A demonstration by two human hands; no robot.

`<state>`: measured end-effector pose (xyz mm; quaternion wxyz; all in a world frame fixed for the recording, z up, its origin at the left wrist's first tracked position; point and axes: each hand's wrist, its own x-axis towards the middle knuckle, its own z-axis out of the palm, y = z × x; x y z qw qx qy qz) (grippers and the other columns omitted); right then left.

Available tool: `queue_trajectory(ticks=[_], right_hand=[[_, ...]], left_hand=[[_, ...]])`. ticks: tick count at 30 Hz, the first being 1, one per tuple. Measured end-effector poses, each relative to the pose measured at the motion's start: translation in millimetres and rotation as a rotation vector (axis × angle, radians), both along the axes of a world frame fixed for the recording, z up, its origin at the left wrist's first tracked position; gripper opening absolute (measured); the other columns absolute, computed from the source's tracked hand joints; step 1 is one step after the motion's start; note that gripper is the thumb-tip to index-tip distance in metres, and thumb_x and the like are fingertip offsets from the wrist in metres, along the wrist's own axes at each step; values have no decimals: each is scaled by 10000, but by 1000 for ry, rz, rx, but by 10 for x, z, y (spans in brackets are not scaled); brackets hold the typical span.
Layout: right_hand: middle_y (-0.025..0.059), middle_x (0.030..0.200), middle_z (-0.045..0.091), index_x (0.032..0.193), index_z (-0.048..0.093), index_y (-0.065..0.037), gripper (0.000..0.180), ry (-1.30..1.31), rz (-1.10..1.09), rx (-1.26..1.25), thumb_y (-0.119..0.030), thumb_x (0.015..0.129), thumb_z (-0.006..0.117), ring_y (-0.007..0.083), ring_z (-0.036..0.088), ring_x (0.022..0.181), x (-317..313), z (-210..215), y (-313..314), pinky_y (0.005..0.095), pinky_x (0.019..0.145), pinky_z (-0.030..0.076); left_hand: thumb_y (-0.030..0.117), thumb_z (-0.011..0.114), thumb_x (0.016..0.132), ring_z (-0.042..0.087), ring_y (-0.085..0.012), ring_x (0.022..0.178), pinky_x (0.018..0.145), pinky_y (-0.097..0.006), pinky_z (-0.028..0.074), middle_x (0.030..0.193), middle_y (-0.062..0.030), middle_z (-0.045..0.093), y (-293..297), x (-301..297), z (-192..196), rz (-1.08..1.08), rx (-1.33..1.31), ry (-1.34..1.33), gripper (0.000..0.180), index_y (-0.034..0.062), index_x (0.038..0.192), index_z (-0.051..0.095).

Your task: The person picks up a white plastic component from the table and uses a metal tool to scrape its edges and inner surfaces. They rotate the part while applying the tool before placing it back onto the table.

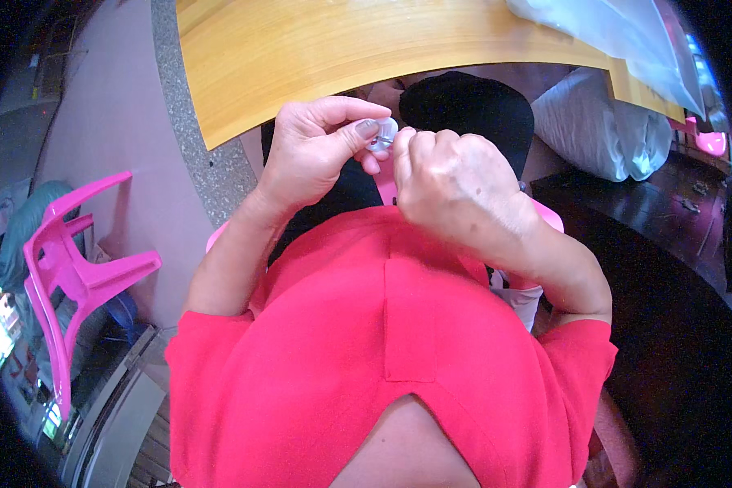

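Observation:
A small round whitish piece [388, 128], pale and partly see-through, is pinched between the thumb and fingers of my left hand [311, 156]. A thin metallic bit shows at its lower part, beside my right fingertips. My right hand [462, 180] is closed against the right side of the piece, its knuckles up. Its fingers hide whatever they pinch, so I cannot make out what that is. Both hands are held close together over my lap, just short of the wooden table's near edge.
Ahead is the wooden table [366, 41], with a clear plastic bag [618, 37] at its right end. White sacks [598, 122] stand below it on the right. A pink plastic chair [81, 272] lies tipped at the left. Dark floor [651, 252] shows at the right.

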<state>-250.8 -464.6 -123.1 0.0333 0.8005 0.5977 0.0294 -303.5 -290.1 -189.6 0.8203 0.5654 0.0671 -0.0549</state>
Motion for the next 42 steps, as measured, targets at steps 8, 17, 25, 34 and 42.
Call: queue_trajectory(ticks=[8,17,25,34,42], right_hand=[[112,646,548,819,540,19,146,205,-6,2,-126,807,530,230,596,566,45,-47,-73,334,470,472],[83,628,533,806,541,3,118,88,-54,-16,-113,790,531,190,581,550,-30,-91,-188,299,460,462],[77,593,528,751,542,-5,108,56,30,-60,-106,786,528,178,572,520,27,-51,-213,282,449,458],[120,624,569,793,541,9,125,237,51,-15,-111,803,507,227,605,540,38,-136,-319,329,483,480],[110,651,557,865,551,35,155,167,-47,-81,-99,797,513,229,603,564,-95,-125,-366,335,481,480]], left_hand=[[1,598,870,621,-138,633,574,-238,525,828,-126,669,-67,-20,-28,10,19,14,156,-68,1003,641],[7,603,870,628,-140,647,576,-237,528,826,-130,669,-191,7,-68,-10,-12,59,147,-69,989,643],[3,602,865,613,-117,610,555,-229,513,785,-110,670,-286,41,-18,2,123,103,122,-62,955,653],[4,607,863,620,-121,611,556,-235,520,778,-111,672,-315,-29,-48,-1,103,90,122,-60,955,653],[10,611,865,632,-141,636,578,-244,541,796,-127,669,-334,-16,-48,-34,49,114,138,-72,971,645]])
